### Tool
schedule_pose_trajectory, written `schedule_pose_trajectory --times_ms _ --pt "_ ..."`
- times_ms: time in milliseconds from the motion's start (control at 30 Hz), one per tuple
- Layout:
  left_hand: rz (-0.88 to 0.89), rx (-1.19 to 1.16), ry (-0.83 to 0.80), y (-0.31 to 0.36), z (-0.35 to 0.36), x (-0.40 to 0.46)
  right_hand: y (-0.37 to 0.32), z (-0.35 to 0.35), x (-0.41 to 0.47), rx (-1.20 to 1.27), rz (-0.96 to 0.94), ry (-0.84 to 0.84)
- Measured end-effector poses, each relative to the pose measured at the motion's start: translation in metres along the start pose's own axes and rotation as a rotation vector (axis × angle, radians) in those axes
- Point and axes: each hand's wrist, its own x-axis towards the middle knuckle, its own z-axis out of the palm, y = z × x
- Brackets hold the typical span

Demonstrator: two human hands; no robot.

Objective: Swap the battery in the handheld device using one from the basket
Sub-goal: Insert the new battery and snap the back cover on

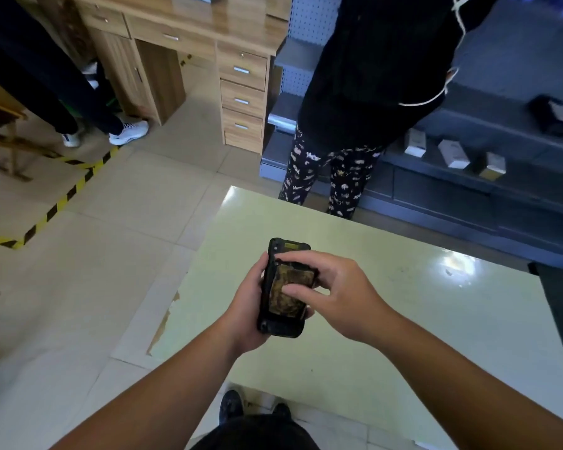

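A black handheld device [281, 323] lies back-side up in my left hand [246, 311], held above the pale green table [403, 336]. Its rear compartment is open and a worn, brownish battery [290, 292] sits in it. My right hand [333, 292] is over the device, thumb pressing on the battery's face and fingers curled around its upper edge. No basket shows in the head view.
A person in patterned trousers [325, 180] stands at the table's far edge, before dark shelves with small boxes [454, 154]. A wooden desk [208, 43] stands at the back. Another person's legs [78, 102] and yellow-black floor tape [59, 203] are at left.
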Motion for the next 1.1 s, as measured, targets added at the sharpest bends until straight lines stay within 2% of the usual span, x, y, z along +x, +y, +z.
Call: schedule_pose_trajectory --times_ms 333,533,633,733,867,933,1000,1100 --pt "-0.001 -0.022 -0.027 -0.009 0.001 -0.011 -0.002 -0.003 -0.006 0.034 0.028 -0.115" --pt "0.003 -0.019 -0.071 -0.015 0.007 -0.017 0.008 -0.005 -0.017 -0.176 -0.063 -0.102" --pt "-0.016 0.025 -0.053 -0.02 0.006 -0.017 0.015 -0.005 -0.023 -0.39 -0.091 -0.043" --pt "-0.002 0.072 -0.054 -0.026 0.007 -0.017 0.022 0.002 -0.03 -0.46 -0.092 0.031" --pt "0.021 0.123 -0.027 -0.035 0.004 -0.017 0.03 0.013 -0.033 -0.286 0.218 0.093" --pt "0.049 0.159 -0.017 -0.039 0.002 -0.016 0.035 0.014 -0.036 -0.085 0.389 0.064" --pt "0.069 0.181 -0.018 -0.041 0.001 -0.017 0.037 0.014 -0.039 0.254 0.447 0.004" --pt "0.097 0.232 -0.005 -0.043 0.001 -0.016 0.04 0.019 -0.045 0.476 0.426 0.007"
